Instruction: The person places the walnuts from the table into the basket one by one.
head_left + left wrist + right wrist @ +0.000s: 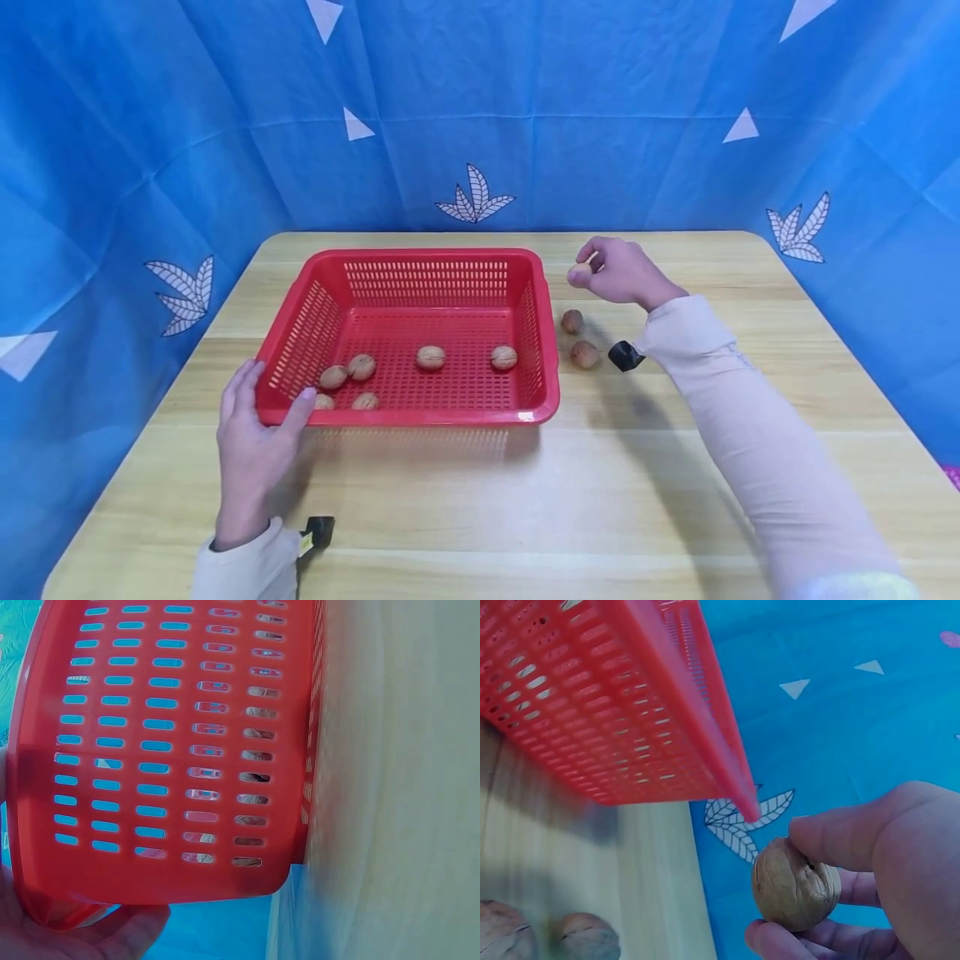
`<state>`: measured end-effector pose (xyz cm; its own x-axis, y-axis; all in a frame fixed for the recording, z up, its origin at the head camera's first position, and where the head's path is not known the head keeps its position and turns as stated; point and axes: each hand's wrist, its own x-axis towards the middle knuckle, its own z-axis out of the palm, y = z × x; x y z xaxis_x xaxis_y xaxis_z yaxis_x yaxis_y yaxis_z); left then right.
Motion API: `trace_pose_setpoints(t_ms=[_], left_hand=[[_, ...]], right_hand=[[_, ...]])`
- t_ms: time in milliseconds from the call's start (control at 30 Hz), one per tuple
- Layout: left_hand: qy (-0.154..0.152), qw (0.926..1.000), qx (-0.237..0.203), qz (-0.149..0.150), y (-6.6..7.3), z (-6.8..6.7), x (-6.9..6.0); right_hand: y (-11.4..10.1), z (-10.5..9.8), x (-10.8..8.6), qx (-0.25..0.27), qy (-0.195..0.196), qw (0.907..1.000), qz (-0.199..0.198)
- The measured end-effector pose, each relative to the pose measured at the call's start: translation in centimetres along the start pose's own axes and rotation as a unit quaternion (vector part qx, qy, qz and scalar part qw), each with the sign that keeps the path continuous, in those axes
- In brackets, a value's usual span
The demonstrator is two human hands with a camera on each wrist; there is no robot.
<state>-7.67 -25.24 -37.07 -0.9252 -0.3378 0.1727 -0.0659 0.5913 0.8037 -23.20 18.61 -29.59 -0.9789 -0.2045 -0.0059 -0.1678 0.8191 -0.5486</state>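
A red plastic basket with slotted walls stands on the table, several walnuts lying on its floor. My left hand grips the basket's near left corner, thumb over the rim and fingers along the outer side; the left wrist view shows fingers curled around the rim. To the right of the basket, above the table, my right hand pinches a walnut between thumb and fingers. Below that hand, two more walnuts, one nearer the back and one nearer the front, lie beside the basket's right wall.
The light wooden table carries the basket and the loose walnuts. A blue patterned cloth hangs behind the table and at both sides. Small black devices are strapped at the left wrist and the right wrist.
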Motion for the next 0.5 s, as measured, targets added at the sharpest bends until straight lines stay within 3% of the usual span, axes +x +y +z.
trace_pose_setpoints(t_ms=[167,367,500], left_hand=[[-0.001,1.0000,0.001,0.000,0.1,0.1,0.1],[-0.008,0.9998,0.017,-0.010,-0.3,-0.3,-0.3],[-0.010,0.9999,0.012,-0.004,-0.1,-0.2,-0.2]], right_hand=[[-1.1,-0.4,0.4,0.005,0.010,0.9999,-0.004],[-2.2,-0.1,0.5,0.002,-0.008,0.9999,-0.012],[-3.0,-0.5,0.6,0.000,0.006,0.9998,-0.020]])
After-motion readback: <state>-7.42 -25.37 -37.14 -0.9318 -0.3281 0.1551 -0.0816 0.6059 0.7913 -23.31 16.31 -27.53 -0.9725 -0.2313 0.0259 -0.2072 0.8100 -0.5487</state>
